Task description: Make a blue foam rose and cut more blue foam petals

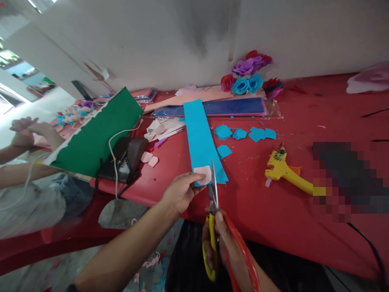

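Pinching a small pale pink paper piece (207,172) over the near end of a bright blue strip (199,134), the left hand (181,192) is closed in the head view, thumb on top and fingers curled below. The right hand (221,235) grips scissors (214,188) by their yellow and red handles; the blades are parted and point away from the person, beside the pink piece near the strip's right edge. Whether they touch any paper cannot be told. The strip lies on a red table (291,231), its far end crossing a dark blue packet (237,107). Just right of the strip are cut blue pieces (223,132), and farther right a yellow glue gun (280,173). Left of the strip sit loose pink pieces (146,157), then a dark bag (133,152), then a green sheet (97,142). Beyond the strip's far end, to its right, are paper flowers (246,65). Well left of the strip, another person's hands (22,125) show, blurred.
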`<action>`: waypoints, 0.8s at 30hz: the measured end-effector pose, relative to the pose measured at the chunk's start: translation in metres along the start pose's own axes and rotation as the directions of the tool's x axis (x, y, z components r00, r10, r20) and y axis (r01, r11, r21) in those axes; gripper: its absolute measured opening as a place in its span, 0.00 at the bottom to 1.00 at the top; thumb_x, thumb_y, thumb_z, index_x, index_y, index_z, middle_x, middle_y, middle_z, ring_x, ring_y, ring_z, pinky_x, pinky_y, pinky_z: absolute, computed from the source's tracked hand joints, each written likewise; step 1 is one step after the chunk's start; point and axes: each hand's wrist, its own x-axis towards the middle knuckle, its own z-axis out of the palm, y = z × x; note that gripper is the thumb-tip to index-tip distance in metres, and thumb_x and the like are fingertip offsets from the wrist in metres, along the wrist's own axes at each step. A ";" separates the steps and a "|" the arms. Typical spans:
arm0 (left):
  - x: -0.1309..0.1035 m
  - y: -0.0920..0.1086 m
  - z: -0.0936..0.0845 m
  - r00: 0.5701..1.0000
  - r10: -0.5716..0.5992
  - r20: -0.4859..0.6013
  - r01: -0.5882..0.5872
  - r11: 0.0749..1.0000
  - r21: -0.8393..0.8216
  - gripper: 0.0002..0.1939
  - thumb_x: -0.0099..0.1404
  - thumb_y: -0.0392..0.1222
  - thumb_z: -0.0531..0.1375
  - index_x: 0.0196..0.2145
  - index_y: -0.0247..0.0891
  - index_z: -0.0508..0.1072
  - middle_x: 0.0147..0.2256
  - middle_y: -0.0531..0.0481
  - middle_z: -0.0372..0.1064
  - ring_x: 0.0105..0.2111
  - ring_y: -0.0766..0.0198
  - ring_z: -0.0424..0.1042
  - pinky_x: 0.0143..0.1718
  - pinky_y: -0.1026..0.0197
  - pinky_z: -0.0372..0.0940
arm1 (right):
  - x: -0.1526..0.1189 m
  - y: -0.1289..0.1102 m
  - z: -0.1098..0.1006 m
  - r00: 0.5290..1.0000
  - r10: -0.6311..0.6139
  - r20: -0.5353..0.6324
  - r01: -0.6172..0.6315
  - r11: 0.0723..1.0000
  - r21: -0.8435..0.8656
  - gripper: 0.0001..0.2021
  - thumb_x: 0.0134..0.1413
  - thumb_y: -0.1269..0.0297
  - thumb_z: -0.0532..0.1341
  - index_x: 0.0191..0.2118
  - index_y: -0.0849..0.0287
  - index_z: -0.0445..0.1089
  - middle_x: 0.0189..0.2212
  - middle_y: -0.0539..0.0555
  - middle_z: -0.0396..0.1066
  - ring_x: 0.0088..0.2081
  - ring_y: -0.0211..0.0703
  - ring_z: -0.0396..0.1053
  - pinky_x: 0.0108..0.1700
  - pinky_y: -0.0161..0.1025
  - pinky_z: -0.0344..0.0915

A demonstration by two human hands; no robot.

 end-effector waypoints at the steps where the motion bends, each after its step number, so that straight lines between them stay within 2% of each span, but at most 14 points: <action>1: 0.000 0.000 0.000 1.000 0.001 0.006 -0.001 1.000 0.004 0.05 0.54 0.25 0.62 0.25 0.28 0.76 0.28 0.47 0.76 0.30 0.65 0.75 0.32 0.64 0.71 | 0.004 0.004 0.000 1.000 0.017 0.002 -0.017 1.000 0.003 0.32 0.51 0.32 0.51 0.41 0.59 0.65 0.17 0.46 0.64 0.15 0.34 0.61 0.17 0.32 0.61; 4: -0.001 -0.001 0.001 1.000 0.003 0.009 -0.003 1.000 0.018 0.05 0.54 0.25 0.61 0.25 0.28 0.77 0.28 0.47 0.76 0.30 0.65 0.75 0.31 0.65 0.71 | 0.010 0.012 0.000 0.998 0.064 -0.002 -0.064 0.998 0.017 0.36 0.44 0.25 0.48 0.38 0.58 0.62 0.12 0.43 0.59 0.12 0.32 0.55 0.15 0.31 0.57; 9: -0.001 -0.001 0.001 1.000 0.013 0.007 -0.013 1.000 0.000 0.05 0.54 0.24 0.61 0.25 0.29 0.76 0.27 0.48 0.75 0.29 0.66 0.74 0.31 0.65 0.71 | 0.009 0.011 0.004 0.998 0.042 -0.044 -0.040 0.997 0.059 0.36 0.42 0.24 0.48 0.34 0.57 0.59 0.14 0.43 0.57 0.13 0.31 0.54 0.15 0.30 0.53; 15: 0.000 -0.002 0.001 1.000 0.009 0.016 -0.008 1.000 -0.013 0.05 0.52 0.24 0.61 0.25 0.29 0.76 0.27 0.48 0.75 0.29 0.66 0.74 0.31 0.65 0.71 | 0.005 0.009 0.008 1.000 0.015 -0.012 -0.014 0.998 0.067 0.33 0.44 0.24 0.47 0.29 0.56 0.56 0.11 0.42 0.54 0.12 0.30 0.49 0.15 0.29 0.49; 20: -0.001 -0.003 0.002 1.000 0.011 0.013 -0.011 1.000 -0.015 0.05 0.51 0.25 0.62 0.24 0.30 0.76 0.27 0.47 0.76 0.29 0.66 0.74 0.32 0.65 0.71 | -0.004 0.005 0.021 0.995 -0.030 -0.095 0.040 0.994 0.106 0.30 0.48 0.28 0.48 0.29 0.55 0.56 0.13 0.41 0.52 0.13 0.28 0.47 0.17 0.28 0.49; 24: -0.002 -0.003 0.001 0.999 0.026 0.019 -0.025 1.000 -0.016 0.04 0.50 0.25 0.63 0.24 0.30 0.76 0.28 0.46 0.76 0.30 0.65 0.74 0.33 0.64 0.71 | -0.008 0.003 0.027 0.995 -0.059 -0.081 0.066 0.994 0.090 0.31 0.47 0.27 0.47 0.29 0.55 0.55 0.13 0.40 0.50 0.13 0.29 0.46 0.16 0.28 0.49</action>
